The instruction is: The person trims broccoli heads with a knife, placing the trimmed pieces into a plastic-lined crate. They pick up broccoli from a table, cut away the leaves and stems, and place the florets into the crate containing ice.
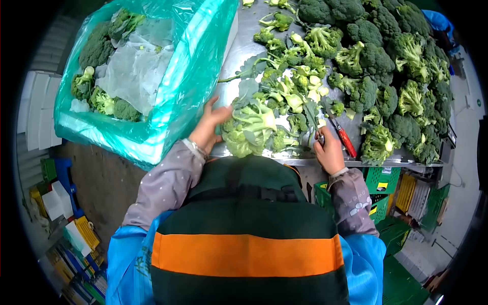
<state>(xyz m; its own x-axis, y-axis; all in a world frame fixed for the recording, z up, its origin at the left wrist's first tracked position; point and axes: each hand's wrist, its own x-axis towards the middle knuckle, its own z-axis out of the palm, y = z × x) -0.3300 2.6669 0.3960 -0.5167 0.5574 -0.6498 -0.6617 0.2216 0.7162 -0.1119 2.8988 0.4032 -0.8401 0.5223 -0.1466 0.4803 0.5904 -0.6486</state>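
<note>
My left hand [207,125] is beside a broccoli head [250,130], its fingers spread and the thumb at the head's left side. That head lies near the table's front edge, its pale stem toward the right, slightly blurred. My right hand [329,152] is closed round a knife [319,134], the blade pointing up and away; most of its handle is hidden in the fist. Just right of it, a red-handled knife [346,142] lies on the metal table [239,56]. Cut stem pieces and leaves [292,94] are heaped beyond the broccoli head.
A large pile of broccoli [386,66] covers the table's right side. On the left stands a crate lined with a green plastic bag [188,66], holding broccoli and ice [134,71]. Green crates [382,179] are stacked below the table at right.
</note>
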